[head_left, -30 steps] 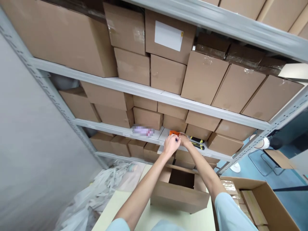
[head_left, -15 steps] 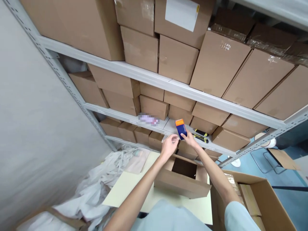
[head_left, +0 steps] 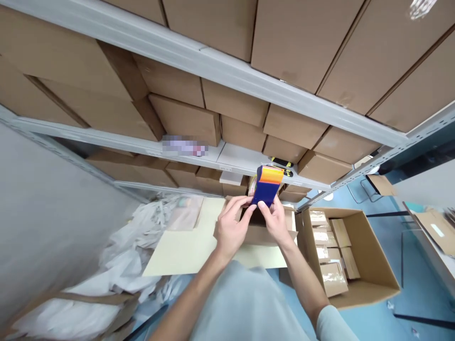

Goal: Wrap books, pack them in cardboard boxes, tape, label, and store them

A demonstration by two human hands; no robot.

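Observation:
A dark blue box with an orange end (head_left: 267,187) is held up in front of me, orange end away from me. My right hand (head_left: 275,219) grips its lower right part, thumb on the near face. At its lower left corner, my left hand (head_left: 233,221) pinches the edge with thumb and fingertips. Below and behind the hands is an open cardboard box (head_left: 261,234) on the cream tabletop (head_left: 177,253), partly hidden by them. Behind the blue box, a round roll (head_left: 252,183) shows in part.
Cardboard boxes (head_left: 245,133) fill the metal shelves ahead. Yellow-black cutters (head_left: 280,162) and a pixelated item (head_left: 185,146) lie on one shelf. A large carton (head_left: 373,255) holding small boxes stands at the right. White wrapping (head_left: 131,251) is heaped at the left.
The view has moved closer and to the right. The blue box now appears larger, and my left hand has come onto its lower edge beside my right hand.

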